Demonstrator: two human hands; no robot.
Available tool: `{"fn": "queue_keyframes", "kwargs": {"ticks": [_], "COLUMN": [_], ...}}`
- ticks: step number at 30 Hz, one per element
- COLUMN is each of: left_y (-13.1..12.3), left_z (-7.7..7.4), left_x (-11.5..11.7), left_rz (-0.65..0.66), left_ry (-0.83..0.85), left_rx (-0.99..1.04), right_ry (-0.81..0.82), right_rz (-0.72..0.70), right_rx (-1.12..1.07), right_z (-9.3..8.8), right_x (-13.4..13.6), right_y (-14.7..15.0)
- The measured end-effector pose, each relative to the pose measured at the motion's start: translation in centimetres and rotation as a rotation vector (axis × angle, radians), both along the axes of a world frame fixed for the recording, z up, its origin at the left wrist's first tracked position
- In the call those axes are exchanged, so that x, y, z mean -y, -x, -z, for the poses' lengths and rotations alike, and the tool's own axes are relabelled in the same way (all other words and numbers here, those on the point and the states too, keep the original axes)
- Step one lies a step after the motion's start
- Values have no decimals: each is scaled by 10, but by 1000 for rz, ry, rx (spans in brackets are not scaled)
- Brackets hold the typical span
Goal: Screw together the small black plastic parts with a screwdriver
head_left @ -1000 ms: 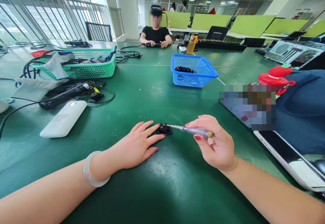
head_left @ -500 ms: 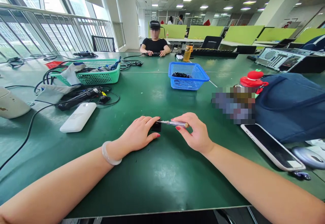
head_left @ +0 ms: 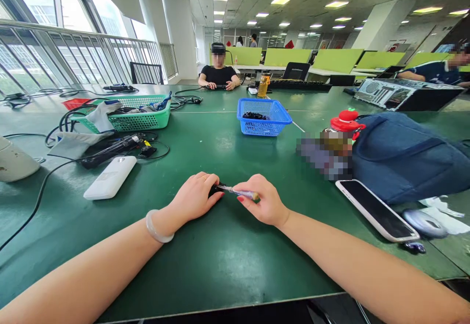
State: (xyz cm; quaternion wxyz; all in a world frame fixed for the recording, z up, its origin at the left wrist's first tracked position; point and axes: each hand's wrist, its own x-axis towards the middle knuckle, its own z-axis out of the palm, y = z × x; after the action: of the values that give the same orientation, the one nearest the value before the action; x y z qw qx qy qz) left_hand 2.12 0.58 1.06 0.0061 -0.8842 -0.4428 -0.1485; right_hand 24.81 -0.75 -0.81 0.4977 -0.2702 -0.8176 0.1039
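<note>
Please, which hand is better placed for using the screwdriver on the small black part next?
Probably the right hand: it grips the screwdriver, which points at the small black part. The left hand is occupied, holding that part between thumb and fingers.

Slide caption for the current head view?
At a green table, the left hand holds a small black part while the right hand points a screwdriver at it.

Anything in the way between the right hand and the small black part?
Nothing visible blocks it; only the held screwdriver spans the gap from the right hand to the small black part. The left hand partly covers that part. Tip contact is too small to judge.
</note>
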Motion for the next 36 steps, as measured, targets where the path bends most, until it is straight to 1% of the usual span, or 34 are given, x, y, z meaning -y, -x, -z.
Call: {"fn": "queue_keyframes", "kwargs": {"ticks": [2, 3, 5, 7, 9, 10, 11, 13, 15, 16, 17, 19, 21, 23, 27, 29, 32, 34, 36], "left_y": [0, 0, 1, 2, 4, 5, 7, 9, 10, 11, 11, 10, 10, 10, 11, 11, 10, 10, 10], "left_z": [-1, -2, -1, 1, 5, 7, 9, 13, 15, 15, 15, 15, 15, 15, 14, 12, 10, 10, 10], "left_x": [1, 1, 1, 1, -1, -2, -3, -6, -8, -8, -9, -9, -10, -11, -10, -9, -7, -7, -7], "left_rz": [-17, -20, -20, -22, -29, -31, -34, -25, -16, -13, -10, -7, -6, -1, 4, -2, -3, -4, -7], "left_ry": [12, 16, 12, -6, -17, -17, -19, -23, -21, -18, -12, 0, 12, 23, 30, 29, 30, 31, 33], "left_rx": [-10, -7, 7, 21, 28, 29, 35, 46, 51, 51, 50, 46, 43, 34, 25, 27, 27, 26, 22], "right_ry": [317, 441, 599, 640, 577, 496, 411, 137, -191, -294, -359, -399, -377, -342, -316, -356, -471, -503, -482], "right_rz": [-9, -35, -82, -110, -126, -133, -137, -189, -313, -340, -340, -287, -223, -207, -219, -252, -341, -351, -322], "right_rx": [-173, -268, -433, -514, -473, -395, -251, 99, 447, 569, 625, 618, 539, 486, 516, 519, 519, 558, 596], "right_z": [3, 5, 8, 8, 4, 2, 0, -3, -2, 0, 2, 6, 9, 12, 12, 11, 9, 9, 9], "right_x": [-6, -10, -20, -27, -25, -21, -15, -1, 12, 16, 19, 21, 20, 19, 23, 25, 26, 24, 22], "right_y": [-2, -4, -8, -12, -13, -11, -9, 0, 10, 15, 19, 24, 25, 24, 22, 23, 25, 24, 22]}}
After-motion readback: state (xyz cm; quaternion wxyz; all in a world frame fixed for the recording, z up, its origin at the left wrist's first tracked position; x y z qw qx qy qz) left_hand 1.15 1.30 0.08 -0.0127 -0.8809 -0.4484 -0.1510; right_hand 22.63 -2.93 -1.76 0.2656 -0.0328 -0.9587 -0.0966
